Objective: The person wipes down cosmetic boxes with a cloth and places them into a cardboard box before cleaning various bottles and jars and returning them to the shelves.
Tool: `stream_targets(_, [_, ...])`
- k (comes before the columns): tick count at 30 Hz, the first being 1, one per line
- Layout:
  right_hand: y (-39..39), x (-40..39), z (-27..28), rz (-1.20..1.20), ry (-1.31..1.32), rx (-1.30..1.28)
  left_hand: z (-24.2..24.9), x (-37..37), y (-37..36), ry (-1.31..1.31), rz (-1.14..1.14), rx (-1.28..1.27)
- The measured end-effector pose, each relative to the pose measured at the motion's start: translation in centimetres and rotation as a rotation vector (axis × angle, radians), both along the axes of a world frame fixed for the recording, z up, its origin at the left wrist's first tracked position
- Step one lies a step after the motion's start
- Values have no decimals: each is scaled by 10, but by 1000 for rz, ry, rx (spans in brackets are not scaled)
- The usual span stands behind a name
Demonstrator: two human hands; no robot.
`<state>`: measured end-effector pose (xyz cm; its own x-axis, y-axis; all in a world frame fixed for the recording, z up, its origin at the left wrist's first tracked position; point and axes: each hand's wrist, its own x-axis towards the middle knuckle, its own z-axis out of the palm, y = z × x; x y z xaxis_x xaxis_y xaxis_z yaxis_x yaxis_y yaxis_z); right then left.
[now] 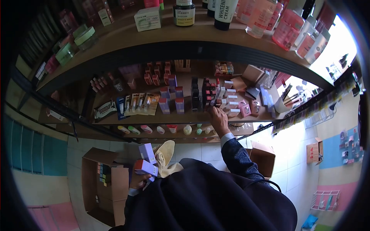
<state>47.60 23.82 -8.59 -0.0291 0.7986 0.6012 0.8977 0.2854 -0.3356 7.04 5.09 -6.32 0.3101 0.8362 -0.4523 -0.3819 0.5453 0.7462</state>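
My left hand (139, 180) is low at the left of my body, closed around several small purple boxes (146, 168). A pale yellow cloth (165, 156) lies against these boxes; whether my fingers hold it too is hidden. My right hand (219, 120) reaches to the front edge of the middle shelf, fingers curled together at the front of a row of dark and red lipsticks (208, 92). What lies between those fingertips is too small to make out. Similar purple boxes (164, 106) stand upright on that shelf, left of the black cases (195, 98).
Above, the upper shelf (192, 38) juts out with jars, tubes and pink bottles. Carded sticks (138, 104) lie left on the middle shelf; a brush cup (283, 104) stands right. Open cartons (119, 192) (263, 158) sit on the floor either side of me.
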Motion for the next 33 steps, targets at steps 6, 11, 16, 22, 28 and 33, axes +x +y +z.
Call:
stream_targets(6, [19,-3,1,28,26,16,20,18,7,-36,73,7])
stream_targets(11, [39,-3,-4,45,50,-23,11,15,1,27,96,69])
stream_targets(16, [55,-6,3,32,15,-91,10,13,3,59,109,105])
stream_targets(22, [74,-2,5,21,23,-89,10,10,1,84,115,130])
stream_targets(28, [81,-1,11,3,25,-45,-5,5,-7,85,128,135])
stream_targets(33, [83,1,8,-23,41,-51,-4,3,-11,90,156,131])
